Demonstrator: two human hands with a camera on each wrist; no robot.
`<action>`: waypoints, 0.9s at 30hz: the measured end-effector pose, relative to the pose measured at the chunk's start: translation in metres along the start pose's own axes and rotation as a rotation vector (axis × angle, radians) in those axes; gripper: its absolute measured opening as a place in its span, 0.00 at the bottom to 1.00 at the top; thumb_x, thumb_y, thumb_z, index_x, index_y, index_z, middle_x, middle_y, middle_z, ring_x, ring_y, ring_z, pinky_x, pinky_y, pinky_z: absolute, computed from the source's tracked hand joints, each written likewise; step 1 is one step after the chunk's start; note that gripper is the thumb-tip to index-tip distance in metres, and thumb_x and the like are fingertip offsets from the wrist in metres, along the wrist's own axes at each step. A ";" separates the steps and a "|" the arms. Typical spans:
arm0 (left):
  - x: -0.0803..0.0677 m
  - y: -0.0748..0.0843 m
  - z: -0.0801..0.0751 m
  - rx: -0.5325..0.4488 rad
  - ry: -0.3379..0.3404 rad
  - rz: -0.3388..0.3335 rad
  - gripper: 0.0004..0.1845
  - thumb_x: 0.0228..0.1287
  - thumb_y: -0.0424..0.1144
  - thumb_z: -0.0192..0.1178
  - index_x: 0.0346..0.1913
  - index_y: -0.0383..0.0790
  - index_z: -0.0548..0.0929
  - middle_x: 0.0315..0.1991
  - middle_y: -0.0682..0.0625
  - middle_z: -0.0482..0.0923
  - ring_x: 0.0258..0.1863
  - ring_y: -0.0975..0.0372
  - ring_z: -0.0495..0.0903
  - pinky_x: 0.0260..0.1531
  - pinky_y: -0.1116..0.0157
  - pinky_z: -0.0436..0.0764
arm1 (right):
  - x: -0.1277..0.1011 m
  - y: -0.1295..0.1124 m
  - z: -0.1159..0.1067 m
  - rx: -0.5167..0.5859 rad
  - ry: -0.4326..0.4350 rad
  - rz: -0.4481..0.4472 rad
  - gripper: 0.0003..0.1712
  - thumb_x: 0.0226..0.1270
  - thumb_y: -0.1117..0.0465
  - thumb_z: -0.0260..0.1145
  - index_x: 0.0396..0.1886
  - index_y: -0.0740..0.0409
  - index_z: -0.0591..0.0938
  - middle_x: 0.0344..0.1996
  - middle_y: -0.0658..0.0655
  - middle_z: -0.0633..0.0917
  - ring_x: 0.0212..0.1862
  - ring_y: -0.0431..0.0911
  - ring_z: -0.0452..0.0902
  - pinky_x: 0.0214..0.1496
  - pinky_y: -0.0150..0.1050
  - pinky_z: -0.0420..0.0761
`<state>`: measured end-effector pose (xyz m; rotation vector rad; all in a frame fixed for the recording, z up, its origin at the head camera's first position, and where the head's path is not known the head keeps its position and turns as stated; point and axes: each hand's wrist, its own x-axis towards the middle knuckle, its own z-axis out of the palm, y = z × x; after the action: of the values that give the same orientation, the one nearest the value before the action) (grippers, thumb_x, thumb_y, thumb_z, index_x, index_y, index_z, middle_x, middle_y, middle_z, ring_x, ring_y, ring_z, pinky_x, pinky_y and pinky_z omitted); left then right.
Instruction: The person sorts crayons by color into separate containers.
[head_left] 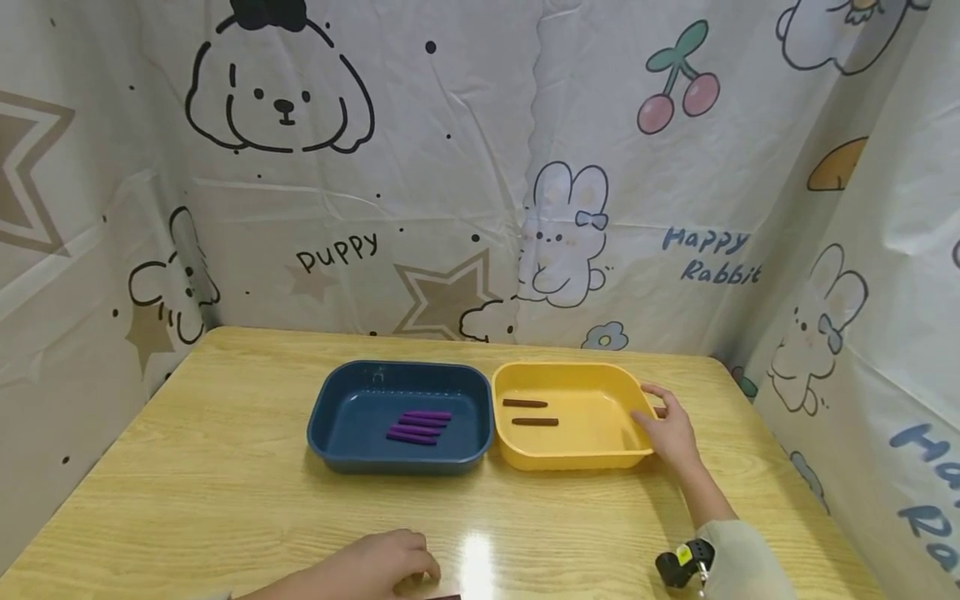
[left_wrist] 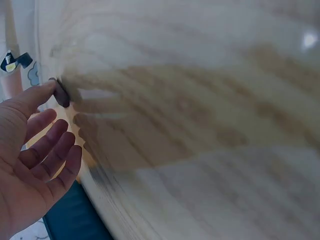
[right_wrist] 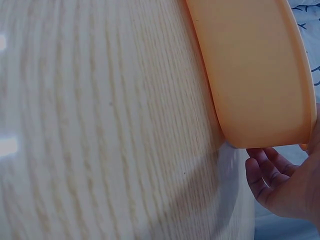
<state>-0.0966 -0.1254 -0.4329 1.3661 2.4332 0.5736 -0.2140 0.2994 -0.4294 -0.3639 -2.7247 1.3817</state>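
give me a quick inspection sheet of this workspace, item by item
surface: wooden table, glare spot near the front edge
job's things: yellow tray with two brown sticks; blue tray beside it with purple sticks
clutter: nothing seen
grippers: right hand rests on the yellow tray's right rim; left hand rests on the table at the front edge, small dark thing at its thumb, unclear what
cables: nothing seen
surroundings: cartoon-print cloth behind and at both sides
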 end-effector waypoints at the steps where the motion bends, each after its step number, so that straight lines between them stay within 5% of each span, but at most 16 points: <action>1: -0.001 0.000 0.002 0.012 0.004 0.021 0.11 0.61 0.48 0.60 0.42 0.47 0.83 0.28 0.63 0.69 0.27 0.77 0.61 0.28 0.80 0.68 | 0.000 0.000 0.000 0.000 0.000 0.001 0.31 0.67 0.60 0.59 0.68 0.56 0.62 0.55 0.76 0.72 0.47 0.59 0.78 0.38 0.40 0.83; 15: -0.004 0.006 0.009 0.143 0.021 0.062 0.03 0.56 0.43 0.60 0.28 0.52 0.83 0.23 0.66 0.63 0.22 0.78 0.58 0.24 0.84 0.60 | 0.000 0.001 0.000 -0.003 0.010 -0.006 0.31 0.66 0.60 0.60 0.67 0.56 0.63 0.54 0.76 0.73 0.45 0.57 0.79 0.37 0.38 0.83; 27: 0.006 0.015 -0.008 0.073 0.032 -0.037 0.03 0.60 0.42 0.61 0.33 0.48 0.84 0.25 0.64 0.67 0.24 0.76 0.61 0.26 0.80 0.67 | 0.000 0.001 0.000 0.007 0.003 -0.002 0.32 0.66 0.60 0.59 0.68 0.57 0.62 0.55 0.75 0.72 0.47 0.58 0.78 0.37 0.39 0.83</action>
<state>-0.0923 -0.1152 -0.4189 1.3461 2.5227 0.5052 -0.2139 0.2999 -0.4303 -0.3632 -2.7159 1.3890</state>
